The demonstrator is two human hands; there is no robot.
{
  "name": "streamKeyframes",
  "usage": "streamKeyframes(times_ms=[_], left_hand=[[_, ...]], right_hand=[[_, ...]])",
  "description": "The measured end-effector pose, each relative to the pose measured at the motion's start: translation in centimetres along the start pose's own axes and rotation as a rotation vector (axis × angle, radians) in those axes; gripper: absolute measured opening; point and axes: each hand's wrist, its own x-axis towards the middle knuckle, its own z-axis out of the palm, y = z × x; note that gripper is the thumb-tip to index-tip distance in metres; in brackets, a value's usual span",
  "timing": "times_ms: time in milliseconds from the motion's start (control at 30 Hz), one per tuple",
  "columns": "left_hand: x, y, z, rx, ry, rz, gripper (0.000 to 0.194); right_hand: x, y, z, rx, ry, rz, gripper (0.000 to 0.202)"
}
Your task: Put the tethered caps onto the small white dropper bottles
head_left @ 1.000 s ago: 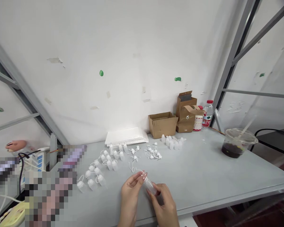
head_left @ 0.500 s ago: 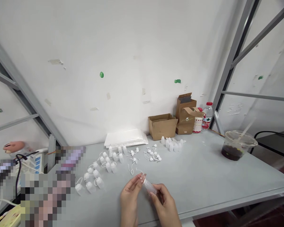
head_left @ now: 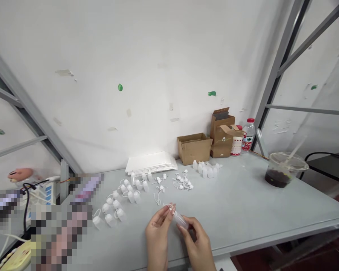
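Observation:
In my right hand (head_left: 197, 236) is a small translucent squeeze bottle (head_left: 181, 219), gripped by its lower part and tilted with its neck toward the upper left. At that neck my left hand (head_left: 159, 227) pinches a white cap (head_left: 171, 207) between thumb and fingers. The cap's thin strap curves out to the left; the fingers hide most of the cap, so I cannot tell whether it is seated. Beyond my hands lie loose white strapped caps (head_left: 183, 184). Several capped bottles (head_left: 130, 197) stand in rows to the left, and uncapped bottles (head_left: 209, 172) stand at the back right.
A stack of white sheets (head_left: 151, 162) lies against the wall beside a cardboard box (head_left: 194, 148). Farther right are a brown paper bag (head_left: 222, 141), a water bottle (head_left: 248, 135) and a plastic cup (head_left: 279, 176) of dark drink with a straw. A power strip (head_left: 48, 192) is at left.
The cap's strap, which pointed up and away from the bottle, now curves close to my left fingers. Both hands stay nearly in place on the bottle and cap; the view has shifted slightly.

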Motion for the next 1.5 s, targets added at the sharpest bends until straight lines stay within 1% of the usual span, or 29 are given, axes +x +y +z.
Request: streamKeyframes(times_ms=[100,167,200,267,400,467,533,700,833,967,1100,1200,1333,1433,1500], left_hand=[[0.4,0.0,-0.2,-0.014,-0.079,-0.002,0.033],[0.7,0.0,-0.3,-0.042,-0.138,-0.009,0.034],[0.9,0.0,-0.3,-0.056,-0.16,-0.011,0.035],[1.0,0.0,-0.4,-0.065,-0.169,-0.009,0.035],[0.9,0.1,-0.5,-0.014,-0.118,0.005,0.032],[0.8,0.2,-0.5,0.003,-0.106,0.006,0.031],[0.8,0.2,-0.6,0.013,-0.12,0.006,0.03],[1.1,0.2,-0.8,0.026,-0.201,0.031,0.033],[1.0,0.0,-0.8,-0.018,-0.222,0.019,0.034],[0.8,-0.2,-0.7,-0.084,-0.207,-0.011,0.032],[0.6,-0.4,-0.7,-0.08,-0.128,-0.018,0.03],[0.3,-0.6,-0.4,-0.109,-0.043,-0.037,0.03],[0.0,-0.8,0.2,-0.113,0.027,-0.032,0.026],[-0.1,-0.9,0.4,-0.103,0.009,-0.03,0.029],[-0.1,-0.7,0.4,-0.12,-0.045,-0.025,0.032]], right_hand=[[0.6,-0.2,-0.3,0.061,-0.16,0.128,0.039],[0.9,-0.2,-0.5,0.105,-0.206,0.177,0.045],[1.1,-0.2,-0.5,0.122,-0.202,0.189,0.045],[1.2,-0.2,-0.5,0.148,-0.169,0.209,0.044],[1.4,-0.4,-0.5,0.241,-0.097,0.2,0.042],[1.4,-0.6,-0.6,0.273,-0.112,0.204,0.038],[1.4,-0.8,-0.7,0.293,-0.14,0.219,0.036],[1.3,-0.6,-0.7,0.318,-0.199,0.246,0.042],[1.7,-0.2,-0.8,0.304,-0.25,0.292,0.047],[2.2,-0.2,-0.9,0.345,-0.255,0.276,0.047],[1.8,-0.6,-0.9,0.36,-0.259,0.257,0.039],[1.2,-0.7,-0.8,0.323,-0.206,0.226,0.033],[0.8,-0.6,-0.6,0.263,-0.129,0.185,0.033],[0.7,-0.6,-0.6,0.247,-0.135,0.184,0.034],[0.7,-0.5,-0.6,0.25,-0.178,0.2,0.035]])
